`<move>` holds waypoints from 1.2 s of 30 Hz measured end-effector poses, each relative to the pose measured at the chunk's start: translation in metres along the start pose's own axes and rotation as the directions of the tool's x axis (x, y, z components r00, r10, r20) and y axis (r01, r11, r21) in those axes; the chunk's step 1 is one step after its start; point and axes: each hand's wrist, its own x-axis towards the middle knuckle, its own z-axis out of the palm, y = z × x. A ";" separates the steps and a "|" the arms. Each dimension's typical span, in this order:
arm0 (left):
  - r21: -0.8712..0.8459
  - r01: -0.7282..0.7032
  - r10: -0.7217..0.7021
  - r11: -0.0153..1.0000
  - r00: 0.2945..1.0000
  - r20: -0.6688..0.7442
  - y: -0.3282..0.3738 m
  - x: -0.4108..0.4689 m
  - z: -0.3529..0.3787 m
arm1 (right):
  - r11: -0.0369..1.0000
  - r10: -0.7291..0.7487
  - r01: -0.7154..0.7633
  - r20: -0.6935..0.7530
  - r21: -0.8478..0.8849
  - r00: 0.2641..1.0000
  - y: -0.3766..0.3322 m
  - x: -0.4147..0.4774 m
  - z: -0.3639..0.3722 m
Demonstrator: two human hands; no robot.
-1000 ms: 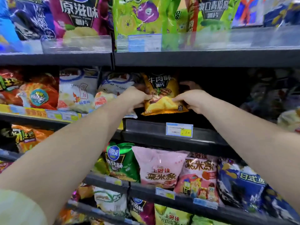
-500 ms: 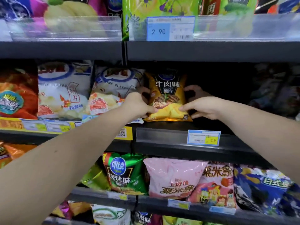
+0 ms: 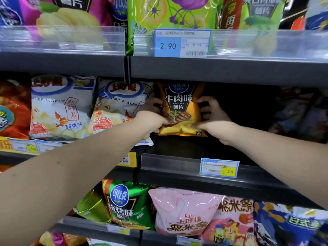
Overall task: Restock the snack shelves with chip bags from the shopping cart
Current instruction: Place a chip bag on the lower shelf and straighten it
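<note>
Fingers of my left hand and right hand curl round the two side edges of the yellow beef-flavour chip bag, clamped on it from either side. The bag stands upright between them on the middle shelf, long axis vertical, both hands equally near. Just outside my left fingers sits a shrimp flakes bag; just beyond my right fingers the shelf lies dark, likely room for more.

Retail shop, snack aisle.
Dark tiered shelves packed with chip bags; price tags clipped in clear rail strips.
</note>
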 end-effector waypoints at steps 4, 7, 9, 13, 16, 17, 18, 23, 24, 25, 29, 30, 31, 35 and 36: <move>0.033 -0.010 0.010 0.999 1.000 -0.009 0.002 0.005 -0.001 | 0.996 -0.042 0.043 0.009 -0.077 0.999 0.003 0.004 0.006; 0.165 -0.013 0.016 0.986 1.000 -0.016 0.005 0.010 -0.001 | 0.985 0.005 0.005 0.054 -0.170 0.999 0.005 0.008 0.014; 0.162 0.013 -0.007 0.987 0.999 -0.034 0.003 0.012 -0.001 | 0.975 0.030 -0.016 0.060 -0.223 0.998 0.008 0.009 0.014; 0.156 0.019 -0.012 0.988 0.999 -0.048 -0.001 0.014 -0.002 | 0.973 0.072 -0.061 0.045 -0.222 0.996 0.012 0.011 0.010; 0.175 0.022 -0.011 0.984 0.998 -0.065 -0.003 0.015 -0.001 | 0.936 0.063 -0.050 0.026 -0.347 0.998 0.011 0.014 0.011; 0.197 0.014 0.000 0.980 0.997 -0.073 -0.004 0.016 0.000 | 0.917 0.061 -0.050 0.015 -0.396 0.998 0.010 0.015 0.012; 0.219 0.004 0.015 0.976 0.996 -0.085 -0.004 0.016 0.001 | 0.903 0.069 -0.061 0.005 -0.425 0.998 0.009 0.015 0.013; 0.424 -0.075 0.143 0.903 0.981 -0.129 -0.003 0.015 0.005 | 0.882 0.113 -0.102 -0.004 -0.461 0.994 0.003 0.011 0.009; 0.448 -0.094 0.171 0.889 0.976 -0.134 -0.002 0.013 0.006 | 0.870 0.107 -0.091 0.006 -0.485 0.994 0.000 0.010 0.007; 0.470 -0.110 0.197 0.876 0.971 -0.139 0.000 0.012 0.007 | 0.859 0.106 -0.082 0.019 -0.505 0.994 -0.004 0.009 0.004; 0.571 -0.203 0.294 0.795 0.953 -0.070 0.008 0.006 0.007 | 0.763 0.111 -0.020 0.100 -0.646 0.989 -0.021 -0.001 -0.014; 0.608 -0.247 0.333 0.754 0.943 -0.029 0.008 0.003 0.007 | 0.680 0.091 0.039 0.137 -0.732 0.986 -0.024 -0.005 -0.018; 0.647 -0.295 0.371 0.703 0.929 0.022 0.009 0.001 0.008 | 0.591 0.065 0.104 0.176 -0.800 0.982 -0.026 -0.012 -0.023; 0.706 -0.458 0.448 0.541 0.867 0.219 0.014 -0.012 0.020 | 0.428 0.045 0.187 0.228 -0.884 0.973 -0.030 -0.043 -0.034; 0.716 -0.482 0.452 0.505 0.855 0.257 0.017 -0.017 0.026 | 0.410 0.057 0.174 0.215 -0.896 0.975 -0.031 -0.050 -0.037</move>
